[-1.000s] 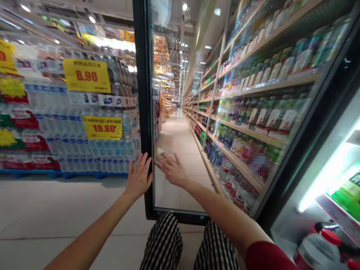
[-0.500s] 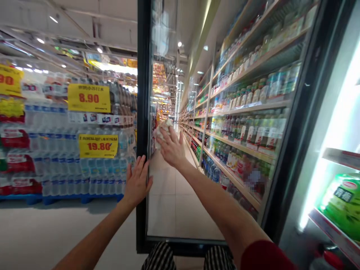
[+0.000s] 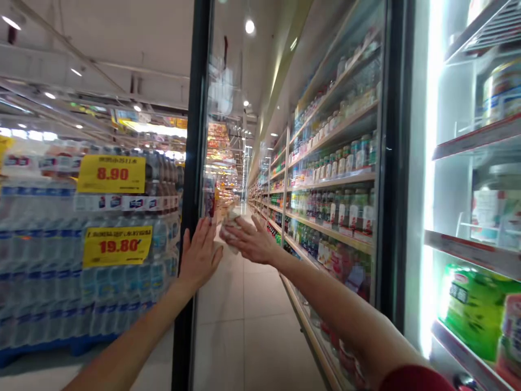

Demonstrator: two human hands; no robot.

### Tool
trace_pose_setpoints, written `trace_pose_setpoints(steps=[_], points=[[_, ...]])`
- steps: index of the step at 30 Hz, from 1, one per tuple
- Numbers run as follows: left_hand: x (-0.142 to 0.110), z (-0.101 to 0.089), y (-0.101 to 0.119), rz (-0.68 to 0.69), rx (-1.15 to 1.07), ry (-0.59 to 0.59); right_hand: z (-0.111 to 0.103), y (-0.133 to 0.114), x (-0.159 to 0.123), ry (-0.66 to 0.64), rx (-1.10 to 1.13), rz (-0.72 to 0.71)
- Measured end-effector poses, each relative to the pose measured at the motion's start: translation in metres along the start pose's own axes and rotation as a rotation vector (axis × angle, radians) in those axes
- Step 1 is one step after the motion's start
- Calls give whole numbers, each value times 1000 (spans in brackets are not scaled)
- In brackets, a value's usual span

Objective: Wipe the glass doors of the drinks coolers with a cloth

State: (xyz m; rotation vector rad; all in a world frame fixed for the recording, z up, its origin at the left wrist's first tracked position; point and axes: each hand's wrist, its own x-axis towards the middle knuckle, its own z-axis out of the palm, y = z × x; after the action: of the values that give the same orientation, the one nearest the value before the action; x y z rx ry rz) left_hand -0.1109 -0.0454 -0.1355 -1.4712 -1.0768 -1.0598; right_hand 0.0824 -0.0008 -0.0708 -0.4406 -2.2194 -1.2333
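While the left hand (image 3: 198,258) lies against a black door frame (image 3: 198,119), fingers slightly spread, the right hand (image 3: 256,244) has outstretched fingers over a pale cloth (image 3: 231,218) at the door's glass (image 3: 260,298); whether they grip it, I cannot tell. Rightward, a green packet (image 3: 472,307) sits on a shelf (image 3: 459,353). Farther off, at left, yellow price signs (image 3: 112,174) front stacked bottles (image 3: 44,282).

door pane (image 3: 268,146): smooth, reflective glass | door frame (image 3: 195,125): smooth, low sheen | wad (image 3: 230,231): matt, rumpled, cloth-like | right pouch (image 3: 476,309): glossy plastic
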Motion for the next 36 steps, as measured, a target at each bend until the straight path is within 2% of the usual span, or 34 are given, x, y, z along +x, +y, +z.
trace_pose_setpoints(steps=[1, 4, 5, 6, 7, 9, 10, 11, 12, 14, 15, 16, 17, 19, 20, 21, 22, 25, 26, 27, 28, 29, 32, 33, 34, 35, 36], points=[[6, 1, 0, 2, -8, 5, -3, 6, -2, 4, -22, 54], [22, 7, 2, 2, -33, -3, -15, 26, -8, 143, -116, 526], [27, 9, 3, -1, -37, -7, -18, 31, -12, 181, -135, 615], [32, 12, 5, -2, -41, -13, -20, 35, -18, 188, -141, 608], [37, 14, 6, -2, -42, -19, -22, 39, -26, 163, -134, 508], [48, 20, 8, 3, -40, -23, -24, 49, -46, 68, -109, 213], [53, 23, 9, 7, -39, -22, -26, 56, -55, 51, -113, 157], [59, 25, 9, 11, -41, -23, -28, 64, -63, 78, -133, 218], [64, 27, 11, 11, -43, -21, -30, 72, -69, 148, -166, 387], [74, 31, 14, 8, -46, -14, -34, 84, -73, 330, -233, 810], [79, 32, 16, 7, -45, -9, -35, 86, -72, 378, -247, 919], [84, 33, 19, 9, -44, -3, -36, 86, -71, 376, -244, 910], [89, 33, 21, 15, -41, 2, -36, 85, -69, 324, -230, 790], [98, 34, 27, 34, -43, 2, -38, 85, -69, 147, -191, 429], [102, 34, 29, 40, -46, -1, -41, 89, -71, 84, -184, 323], [106, 34, 31, 42, -50, -5, -46, 96, -74, 64, -189, 324], [109, 34, 33, 42, -53, -8, -51, 107, -79, 92, -201, 432], [114, 36, 36, 43, -61, -1, -66, 141, -92, 374, -229, 1083], [115, 37, 37, 42, -63, 7, -69, 148, -93, 452, -224, 1238], [116, 38, 38, 41, -66, 18, -68, 150, -91, 495, -219, 1314], [117, 38, 39, 39, -69, 30, -66, 147, -87, 497, -218, 1298], [118, 39, 40, 41, -70, 37, -63, 141, -82, 456, -220, 1192], [123, 41, 39, 61, -74, 40, -54, 118, -70, 189, -213, 560], [124, 41, 38, 68, -76, 38, -55, 116, -70, 121, -214, 417], [125, 41, 37, 74, -77, 33, -57, 118, -74, 99, -221, 397], [126, 40, 36, 79, -78, 28, -62, 124, -82, 125, -235, 504], [126, 39, 35, 79, -77, 24, -67, 132, -91, 193, -253, 715]])
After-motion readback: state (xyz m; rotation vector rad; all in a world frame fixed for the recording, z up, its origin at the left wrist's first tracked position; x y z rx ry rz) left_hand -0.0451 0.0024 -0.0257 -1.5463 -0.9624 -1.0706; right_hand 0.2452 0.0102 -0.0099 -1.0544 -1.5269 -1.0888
